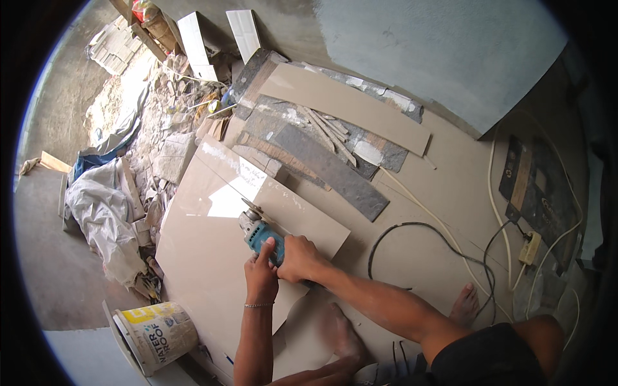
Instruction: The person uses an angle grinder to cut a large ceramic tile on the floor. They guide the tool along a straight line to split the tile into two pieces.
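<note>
A teal angle grinder (pixel 262 239) is gripped in both my hands above a large beige tile (pixel 206 257). My left hand (pixel 261 280) is closed around its body, thumb along the top. My right hand (pixel 301 258) wraps the rear of the same tool from the right side. At the grinder's far end its thin disc (pixel 252 206) stands edge-on, close over the tile. I cannot tell whether the disc touches it. A thin dark line runs along the tile from the disc toward its far edge. Bright light falls on the tile beside that line.
Rubble (pixel 174 154) and a crumpled sheet (pixel 103 209) lie to the left, above a white bucket (pixel 158 334). Beyond the tile are a long beige strip (pixel 347 106) and broken offcuts (pixel 328 132). A black cord (pixel 425 225) loops toward a power strip (pixel 529 249). My bare feet are close to the tile.
</note>
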A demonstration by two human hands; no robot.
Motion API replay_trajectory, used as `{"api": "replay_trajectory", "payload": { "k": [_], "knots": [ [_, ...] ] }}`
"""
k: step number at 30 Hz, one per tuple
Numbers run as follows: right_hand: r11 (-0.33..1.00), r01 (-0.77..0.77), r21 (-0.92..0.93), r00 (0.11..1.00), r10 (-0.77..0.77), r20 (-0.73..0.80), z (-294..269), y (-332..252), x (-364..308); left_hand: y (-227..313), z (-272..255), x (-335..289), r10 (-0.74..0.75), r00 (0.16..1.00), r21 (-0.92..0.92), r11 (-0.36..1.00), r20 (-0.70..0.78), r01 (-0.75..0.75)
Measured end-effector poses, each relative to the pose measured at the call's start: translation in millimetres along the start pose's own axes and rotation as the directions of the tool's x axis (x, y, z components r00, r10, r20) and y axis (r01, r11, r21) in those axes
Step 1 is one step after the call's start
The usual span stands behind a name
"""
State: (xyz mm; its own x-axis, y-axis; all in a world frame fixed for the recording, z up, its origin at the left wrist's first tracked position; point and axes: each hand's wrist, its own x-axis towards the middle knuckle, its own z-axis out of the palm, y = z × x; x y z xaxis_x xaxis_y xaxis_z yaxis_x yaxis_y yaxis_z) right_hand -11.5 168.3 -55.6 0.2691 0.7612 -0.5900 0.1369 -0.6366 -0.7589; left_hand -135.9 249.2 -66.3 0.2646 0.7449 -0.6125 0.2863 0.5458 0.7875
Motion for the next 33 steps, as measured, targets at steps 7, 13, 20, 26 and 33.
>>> {"api": "replay_trajectory", "payload": {
  "k": [7, 13, 20, 26, 33],
  "knots": [
    [1.0, -0.018, -0.013, 1.0, 0.018, 0.017, -2.4, -5.1, 3.9, 1.9, -3.6, 6.2, -0.002, 1.0, -0.018, 1.0, 0.028, 0.002],
    [0.999, -0.04, 0.001, 0.999, 0.039, 0.033, -4.8, -8.2, 4.9, 2.7, 2.3, 5.0, -0.003, 1.0, -0.055, 0.998, 0.001, 0.003],
    [1.0, -0.024, -0.011, 0.999, 0.025, 0.034, -7.4, -1.5, -2.7, -1.6, 0.3, -0.5, -0.006, 1.0, -0.042, 0.999, 0.024, 0.007],
    [1.0, -0.003, 0.023, 1.0, 0.003, 0.001, -4.9, 10.3, -14.4, -10.4, 9.3, -16.4, -0.018, 1.0, -0.038, 0.999, 0.001, 0.018],
    [1.0, 0.014, -0.005, 1.0, -0.014, 0.011, -5.9, 19.7, -24.7, -12.5, 12.3, -30.8, -0.018, 0.999, -0.028, 0.999, 0.036, 0.019]
  ]
}}
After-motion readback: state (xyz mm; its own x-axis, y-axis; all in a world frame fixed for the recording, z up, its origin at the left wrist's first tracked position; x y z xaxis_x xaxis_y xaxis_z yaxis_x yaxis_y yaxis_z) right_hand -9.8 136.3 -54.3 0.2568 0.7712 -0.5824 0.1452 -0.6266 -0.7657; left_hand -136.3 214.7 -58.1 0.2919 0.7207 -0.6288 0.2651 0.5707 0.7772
